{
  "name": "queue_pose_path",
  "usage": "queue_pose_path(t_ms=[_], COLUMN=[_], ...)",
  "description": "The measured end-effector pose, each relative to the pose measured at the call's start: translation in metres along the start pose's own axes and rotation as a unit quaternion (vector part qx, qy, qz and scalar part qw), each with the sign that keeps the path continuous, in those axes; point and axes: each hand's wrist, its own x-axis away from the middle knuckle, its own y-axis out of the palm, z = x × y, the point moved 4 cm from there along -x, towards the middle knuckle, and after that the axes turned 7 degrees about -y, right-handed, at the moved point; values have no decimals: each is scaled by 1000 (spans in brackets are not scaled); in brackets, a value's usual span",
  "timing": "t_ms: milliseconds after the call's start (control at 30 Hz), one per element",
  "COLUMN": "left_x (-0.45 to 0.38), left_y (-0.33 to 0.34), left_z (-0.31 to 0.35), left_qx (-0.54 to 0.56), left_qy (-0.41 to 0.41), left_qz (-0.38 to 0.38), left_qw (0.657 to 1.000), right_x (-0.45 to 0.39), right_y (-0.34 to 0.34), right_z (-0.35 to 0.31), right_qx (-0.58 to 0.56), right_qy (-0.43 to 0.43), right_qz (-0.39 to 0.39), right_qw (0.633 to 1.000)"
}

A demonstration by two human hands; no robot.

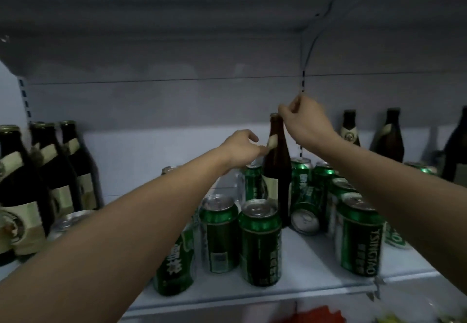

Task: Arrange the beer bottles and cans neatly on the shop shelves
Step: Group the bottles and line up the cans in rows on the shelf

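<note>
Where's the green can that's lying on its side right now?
In the head view the tipped can lies right of centre on the shelf, just right of the upright brown bottle, among standing green cans.

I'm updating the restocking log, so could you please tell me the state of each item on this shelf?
Brown bottle: upright, right hand pinching its top, left hand at its neck.
Tipped can: on its side.
Front green cans: upright.
Left bottles: upright.
</note>
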Motion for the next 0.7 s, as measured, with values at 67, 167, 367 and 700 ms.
queue_pose_path(t_ms=[67,167,367,700], left_x=[-3,-5,-10,1], left_y=[13,29,36,33], left_z=[0,-6,-12,-9], left_qx=[8,-3,21,63], left_qy=[-14,-12,-1,13], left_qz=[-57,-108,-104,-53], left_qw=[998,994,994,997], right_x=[6,17,25,28], right_y=[5,19,30,22], right_z=[15,29,30,21], right_qx=[-8,-19,1,-63], right_qy=[25,38,6,41], right_qz=[-40,-118,-137,-100], right_qw=[999,992,991,992])
